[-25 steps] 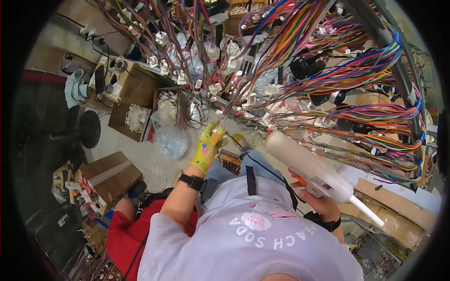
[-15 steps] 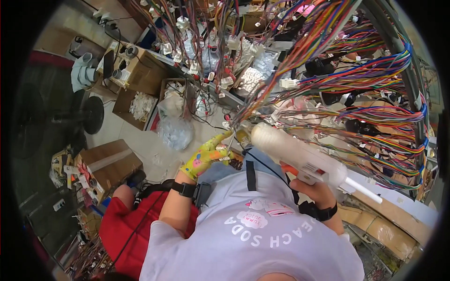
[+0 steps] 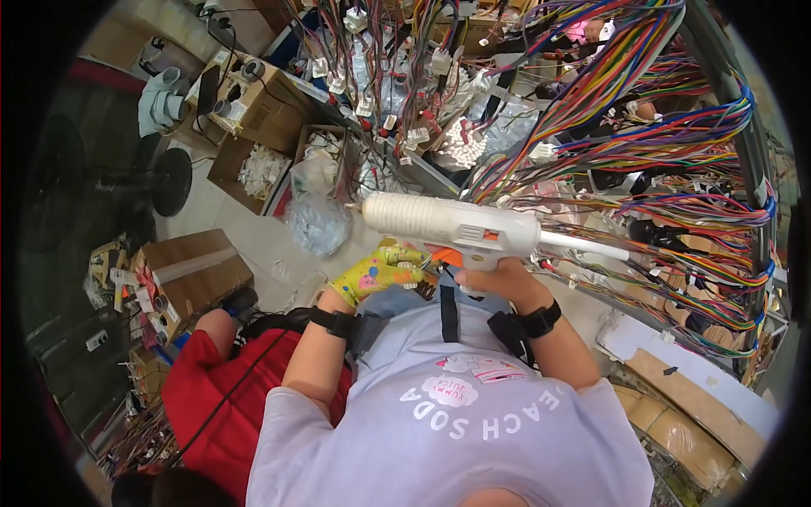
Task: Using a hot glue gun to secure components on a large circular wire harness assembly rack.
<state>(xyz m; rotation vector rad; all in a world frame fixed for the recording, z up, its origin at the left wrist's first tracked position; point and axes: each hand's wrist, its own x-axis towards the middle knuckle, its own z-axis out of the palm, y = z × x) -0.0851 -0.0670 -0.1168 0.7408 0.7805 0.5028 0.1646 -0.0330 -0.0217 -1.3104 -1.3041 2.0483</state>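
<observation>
A white hot glue gun (image 3: pixel 448 218) lies level across the middle in front of me, its nozzle to the left. My right hand (image 3: pixel 500 283) is closed round its handle, by the orange trigger (image 3: pixel 445 255). From its rear end sticks a white glue stick (image 3: pixel 583 244). My left hand (image 3: pixel 376 272), in a yellow patterned glove, is just below the nozzle end, its fingers closed on a small white connector (image 3: pixel 410 286) that is mostly hidden. Thin wires show close to the fingertips.
Bundles of coloured wires (image 3: pixel 659 139) hang from a metal rack on the right. Cartons (image 3: pixel 198 275) stand on the left, beside a person in red (image 3: pixel 236 380). An open box of white parts (image 3: pixel 253 173) and a clear plastic bag (image 3: pixel 317 224) sit ahead left.
My right hand has swung the glue gun left and levelled it, bringing it over my left hand. My left hand has lowered slightly, still holding the connector.
</observation>
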